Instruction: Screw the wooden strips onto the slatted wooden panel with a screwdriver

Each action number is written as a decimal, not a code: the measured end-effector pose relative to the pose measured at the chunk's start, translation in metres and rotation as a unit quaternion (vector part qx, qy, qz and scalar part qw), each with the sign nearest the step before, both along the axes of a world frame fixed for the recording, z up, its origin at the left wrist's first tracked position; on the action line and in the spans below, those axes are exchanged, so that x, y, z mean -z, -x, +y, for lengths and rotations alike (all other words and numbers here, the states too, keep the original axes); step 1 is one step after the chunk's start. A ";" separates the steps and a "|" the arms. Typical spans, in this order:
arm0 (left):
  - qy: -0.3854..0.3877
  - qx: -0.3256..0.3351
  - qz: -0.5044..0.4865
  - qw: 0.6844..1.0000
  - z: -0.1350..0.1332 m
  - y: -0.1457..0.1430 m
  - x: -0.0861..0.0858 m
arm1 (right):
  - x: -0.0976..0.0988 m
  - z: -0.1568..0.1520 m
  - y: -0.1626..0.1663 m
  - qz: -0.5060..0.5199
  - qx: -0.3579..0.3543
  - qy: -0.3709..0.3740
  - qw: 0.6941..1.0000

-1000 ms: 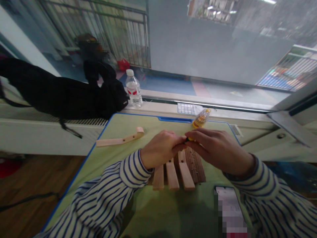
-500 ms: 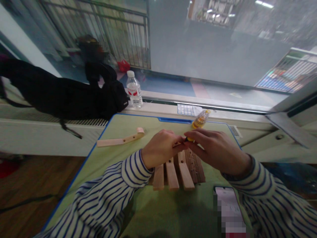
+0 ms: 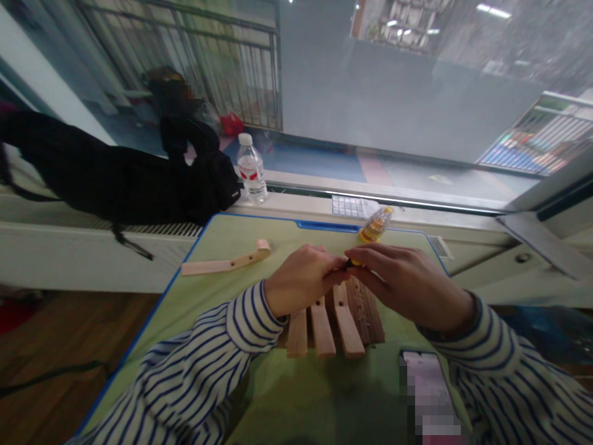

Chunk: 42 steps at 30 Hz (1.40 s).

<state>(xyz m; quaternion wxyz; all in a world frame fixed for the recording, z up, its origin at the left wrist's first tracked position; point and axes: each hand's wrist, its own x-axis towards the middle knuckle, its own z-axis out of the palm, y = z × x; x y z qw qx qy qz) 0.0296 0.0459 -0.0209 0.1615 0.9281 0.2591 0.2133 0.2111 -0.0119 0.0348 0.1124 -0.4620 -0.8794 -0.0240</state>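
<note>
My right hand pinches a small tool with a yellow-and-black handle, most of it hidden by the fingers. My left hand is closed against the dark end of that tool, over the upper ends of the wooden pieces; what its fingers grip is hidden. Below the hands, several pale wooden strips with holes, one of them the right-hand strip, lie side by side on a dark brown grooved wooden block. Another bent wooden strip with a curved end rests apart on the left.
The green table has a blue edge. A phone lies front right, and a yellow-capped glue bottle stands at the back. On the sill are a water bottle, a white gridded tray and a black bag.
Both hands stay at almost the same spot, with the right fingers shifting slightly around the yellow-and-black handle. The wooden pieces keep their places.
</note>
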 end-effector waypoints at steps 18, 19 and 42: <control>-0.007 -0.018 -0.003 1.000 -0.001 0.001 0.000 | 0.005 -0.003 0.005 0.008 0.044 0.005 0.999; -0.005 -0.022 -0.005 1.000 -0.001 0.001 0.000 | 0.003 -0.003 0.005 0.006 0.040 0.010 0.999; 0.033 0.007 -0.009 0.999 -0.001 -0.001 0.004 | 0.006 0.001 0.001 -0.003 0.058 -0.018 0.998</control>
